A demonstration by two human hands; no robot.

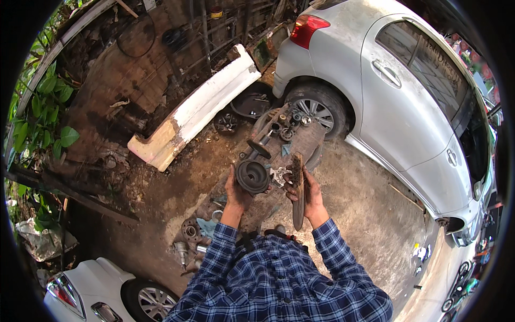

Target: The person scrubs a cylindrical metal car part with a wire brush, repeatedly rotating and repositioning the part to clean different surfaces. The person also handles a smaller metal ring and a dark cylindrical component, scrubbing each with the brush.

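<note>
While loose metal parts (pixel 287 133) crowd the far end of the counter (pixel 311 142), a silver car (pixel 407 107) blocks the way beyond that end, and a long white panel (pixel 209 102) lies off to the counter's left. By its near end sit a blue cloth (pixel 206 227) and a flanged part (pixel 190 231). Above the counter, the left hand's (pixel 236 194) fingers clamp a dark, round, hollow part (pixel 253 176) with stepped rings inside. The right hand (pixel 313 198) has its fingers clamped on a worn wire brush (pixel 299 206), bristles turned toward that part. Right of the counter's edge, concrete floor (pixel 370 214) stretches to the car.
</note>
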